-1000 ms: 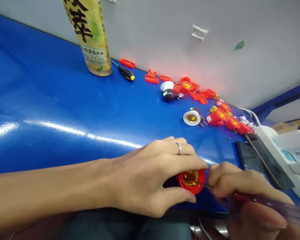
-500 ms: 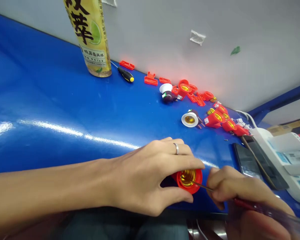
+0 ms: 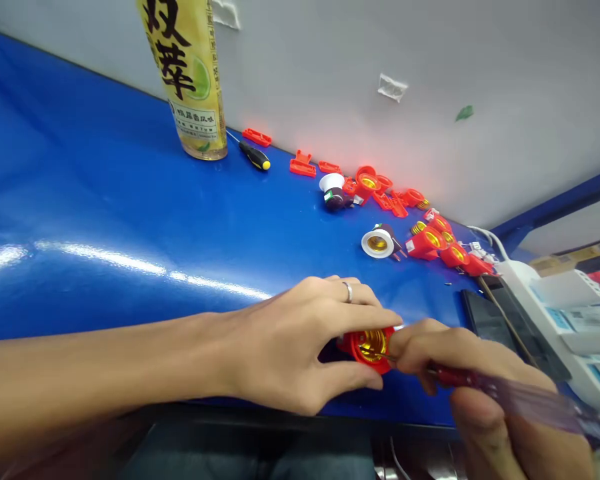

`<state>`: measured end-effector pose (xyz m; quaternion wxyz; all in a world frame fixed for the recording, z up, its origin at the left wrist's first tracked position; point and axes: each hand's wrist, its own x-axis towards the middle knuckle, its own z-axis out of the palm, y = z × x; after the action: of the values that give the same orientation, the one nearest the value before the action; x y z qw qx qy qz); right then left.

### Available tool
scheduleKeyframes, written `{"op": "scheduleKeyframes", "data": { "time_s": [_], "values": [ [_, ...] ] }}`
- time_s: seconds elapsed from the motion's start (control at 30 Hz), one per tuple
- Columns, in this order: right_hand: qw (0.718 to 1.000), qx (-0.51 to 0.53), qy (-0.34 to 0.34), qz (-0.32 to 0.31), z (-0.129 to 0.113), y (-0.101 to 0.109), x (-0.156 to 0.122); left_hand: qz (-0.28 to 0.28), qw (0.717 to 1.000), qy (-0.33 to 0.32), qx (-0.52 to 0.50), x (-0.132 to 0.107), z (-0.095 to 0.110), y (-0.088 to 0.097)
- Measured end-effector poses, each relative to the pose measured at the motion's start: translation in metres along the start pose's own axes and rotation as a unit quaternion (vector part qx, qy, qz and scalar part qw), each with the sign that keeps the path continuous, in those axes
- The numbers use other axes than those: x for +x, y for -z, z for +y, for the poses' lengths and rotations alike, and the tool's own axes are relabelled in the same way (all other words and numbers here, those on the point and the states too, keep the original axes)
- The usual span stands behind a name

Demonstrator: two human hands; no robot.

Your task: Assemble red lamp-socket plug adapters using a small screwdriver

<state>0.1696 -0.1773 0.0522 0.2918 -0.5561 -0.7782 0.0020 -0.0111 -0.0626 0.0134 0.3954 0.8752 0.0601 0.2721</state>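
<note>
With thumb and fingers around it, my left hand (image 3: 305, 340) grips a red lamp socket (image 3: 347, 343) on the blue table, its gold threaded opening turned to the right. A ring sits on one of that hand's fingers. My right hand (image 3: 480, 373) is closed on a screwdriver (image 3: 510, 393) with a clear, reddish handle. The thin shaft runs leftward into the socket's opening; the tip inside is hard to make out. Part of the socket's rim is covered by my right fingertips.
A yellow drink bottle (image 3: 200, 120) stands by the wall, next to a black-and-yellow screwdriver (image 3: 254, 156). Red socket parts (image 3: 425, 243) lie along the back right. Two white-rimmed sockets (image 3: 378, 244) sit nearer. At right are a dark phone (image 3: 480, 320) and a white organizer (image 3: 545, 313).
My right hand and screwdriver have moved left, closer to the socket, and the shaft reaches further into the opening. The left hand keeps its hold. The view has shifted slightly.
</note>
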Motion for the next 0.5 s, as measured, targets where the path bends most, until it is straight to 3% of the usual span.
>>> {"op": "scheduleKeyframes", "data": {
  "time_s": [0.23, 0.37, 0.5],
  "values": [
    [0.996, 0.051, -0.013, -0.068, -0.002, 0.009, 0.018, -0.046, 0.998, 0.026, -0.022, 0.005, -0.001, 0.006],
    [0.989, 0.072, 0.017, -0.125, 0.001, 0.011, 0.03, -0.06, 0.998, 0.013, -0.029, 0.006, -0.002, 0.01],
    [0.989, 0.073, 0.017, -0.129, 0.001, 0.014, 0.027, -0.098, 0.994, 0.006, -0.054, 0.008, -0.002, 0.014]
  ]
}}
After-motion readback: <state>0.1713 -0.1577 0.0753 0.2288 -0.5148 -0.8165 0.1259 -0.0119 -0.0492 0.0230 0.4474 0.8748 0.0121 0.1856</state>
